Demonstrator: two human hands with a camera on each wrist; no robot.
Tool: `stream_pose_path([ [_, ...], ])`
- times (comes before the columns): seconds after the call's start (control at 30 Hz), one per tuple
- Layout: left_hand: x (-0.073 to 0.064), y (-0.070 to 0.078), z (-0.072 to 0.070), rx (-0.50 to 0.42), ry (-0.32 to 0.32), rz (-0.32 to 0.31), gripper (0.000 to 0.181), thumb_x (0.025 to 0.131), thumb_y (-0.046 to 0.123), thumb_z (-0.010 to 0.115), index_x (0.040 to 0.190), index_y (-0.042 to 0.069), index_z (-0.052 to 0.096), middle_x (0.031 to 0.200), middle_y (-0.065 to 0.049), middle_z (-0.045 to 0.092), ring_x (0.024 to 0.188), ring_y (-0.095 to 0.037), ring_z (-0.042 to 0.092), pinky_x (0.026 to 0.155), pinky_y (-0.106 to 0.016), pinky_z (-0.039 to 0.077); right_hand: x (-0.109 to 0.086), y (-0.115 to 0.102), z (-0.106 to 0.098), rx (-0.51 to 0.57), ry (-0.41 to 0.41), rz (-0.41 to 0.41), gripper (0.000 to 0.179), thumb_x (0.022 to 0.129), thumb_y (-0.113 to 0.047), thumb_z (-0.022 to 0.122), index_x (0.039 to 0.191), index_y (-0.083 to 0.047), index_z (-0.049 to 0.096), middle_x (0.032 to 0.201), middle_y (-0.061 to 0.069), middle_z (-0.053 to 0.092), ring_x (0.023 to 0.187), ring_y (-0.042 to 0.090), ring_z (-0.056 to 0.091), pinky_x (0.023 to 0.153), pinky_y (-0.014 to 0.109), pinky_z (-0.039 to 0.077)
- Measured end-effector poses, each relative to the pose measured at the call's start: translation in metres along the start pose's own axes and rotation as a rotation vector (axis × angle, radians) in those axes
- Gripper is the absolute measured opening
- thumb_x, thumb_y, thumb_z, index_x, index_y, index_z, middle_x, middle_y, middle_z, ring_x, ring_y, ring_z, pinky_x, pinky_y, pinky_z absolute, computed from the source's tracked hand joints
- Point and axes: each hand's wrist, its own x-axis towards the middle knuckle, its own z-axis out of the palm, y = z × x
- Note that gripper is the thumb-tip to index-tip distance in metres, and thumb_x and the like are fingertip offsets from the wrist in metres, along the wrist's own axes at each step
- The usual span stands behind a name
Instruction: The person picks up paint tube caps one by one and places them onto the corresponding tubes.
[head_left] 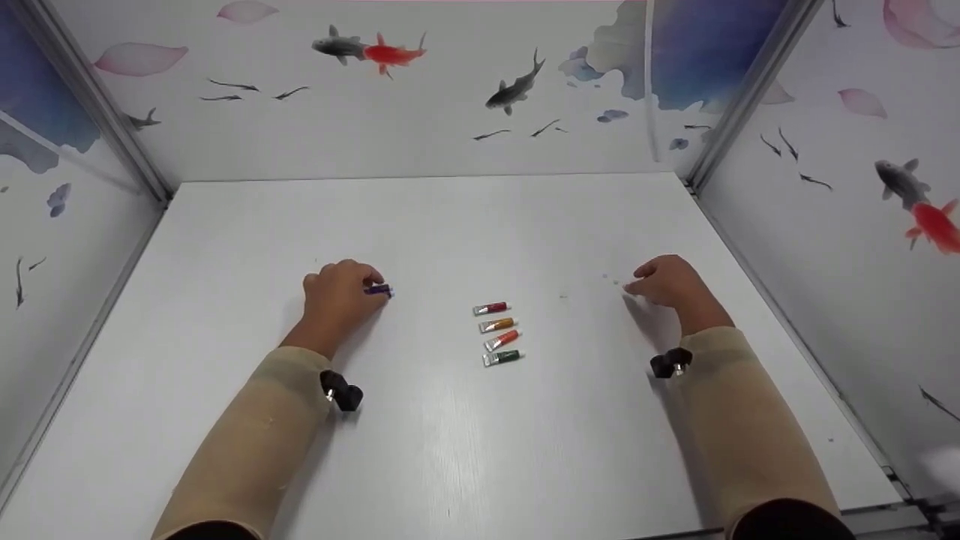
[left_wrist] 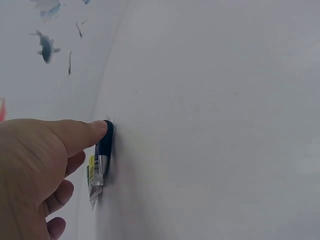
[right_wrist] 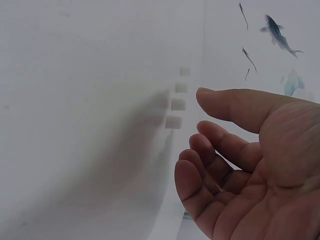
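1. One small dark-blue soft metal paint tube lies toward the white table's left edge, pinched by the left hand.
2. Probably light, dentable; grip its capped end.
3. Right hand loosely curled, holding nothing.

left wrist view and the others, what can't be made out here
- Purple tube: left wrist view shows it edge-on under the left hand; label unreadable. In the head view the fingers cover most of it.
- Four tubes: too small in the head view to read; absent from both wrist views.
- White squares: right wrist view shows four, blurred; what they are is unclear. Mere specks in the head view.
- Right hand: its fingertips are cut off in the right wrist view.
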Motion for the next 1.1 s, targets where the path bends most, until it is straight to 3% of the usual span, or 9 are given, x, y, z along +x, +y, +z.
stream_pose_path([
  [0.23, -0.0049, -0.0049, 0.0012, 0.012, -0.01, 0.018, 0.023, 0.094, 0.034, 0.081, 0.113, 0.02, 0.081, 0.113, -0.005, 0.078, 0.11, -0.034, 0.067, 0.1, -0.058, 0.041, 0.0008, -0.0001, 0.0026, -0.012, 0.016, -0.003, 0.052, 0.102, -0.032, 0.069, 0.141, 0.001, 0.063, 0.139, 0.026, 0.064, 0.122, 0.036, 0.065, 0.102, 0.051, 0.054],
  [0.77, -0.0014, -0.0069, 0.0014, -0.012, -0.087, -0.012, 0.018, 0.095, 0.034, 0.079, 0.106, 0.02, 0.083, 0.108, -0.004, 0.078, 0.109, -0.032, 0.069, 0.099, -0.057, 0.037, 0.0078, 0.0029, 0.0086, -0.077, 0.003, -0.033, 0.046, 0.099, -0.03, 0.07, 0.133, 0.001, 0.07, 0.138, 0.026, 0.067, 0.119, 0.035, 0.063, 0.098, 0.048, 0.054],
  [0.9, -0.0026, -0.0061, 0.0, -0.028, -0.092, -0.02, 0.017, 0.096, 0.033, 0.079, 0.105, 0.019, 0.082, 0.107, -0.004, 0.078, 0.107, -0.031, 0.069, 0.1, -0.057, 0.036, 0.0068, 0.0019, 0.0065, -0.118, 0.011, -0.029, 0.04, 0.098, -0.03, 0.072, 0.123, 0.001, 0.076, 0.106, 0.013, 0.078, 0.104, 0.029, 0.065, 0.088, 0.043, 0.053],
  [1.0, -0.0036, -0.0061, -0.0005, -0.029, -0.081, -0.017, 0.016, 0.096, 0.032, 0.079, 0.104, 0.019, 0.082, 0.108, -0.004, 0.076, 0.107, -0.031, 0.069, 0.1, -0.057, 0.036, 0.0072, 0.0026, 0.0055, -0.133, 0.02, -0.03, 0.033, 0.097, -0.03, 0.072, 0.111, -0.001, 0.081, 0.079, 0.001, 0.074, 0.089, 0.023, 0.062, 0.077, 0.036, 0.049],
  [1.1, -0.0032, -0.0066, 0.0005, -0.028, -0.069, -0.015, 0.014, 0.095, 0.031, 0.08, 0.103, 0.02, 0.082, 0.108, -0.005, 0.075, 0.108, -0.032, 0.069, 0.1, -0.057, 0.037, 0.0071, 0.0036, 0.0049, -0.132, 0.027, -0.027, 0.028, 0.097, -0.028, 0.071, 0.101, -0.003, 0.082, 0.074, -0.001, 0.072, 0.082, 0.02, 0.061, 0.072, 0.033, 0.047],
])
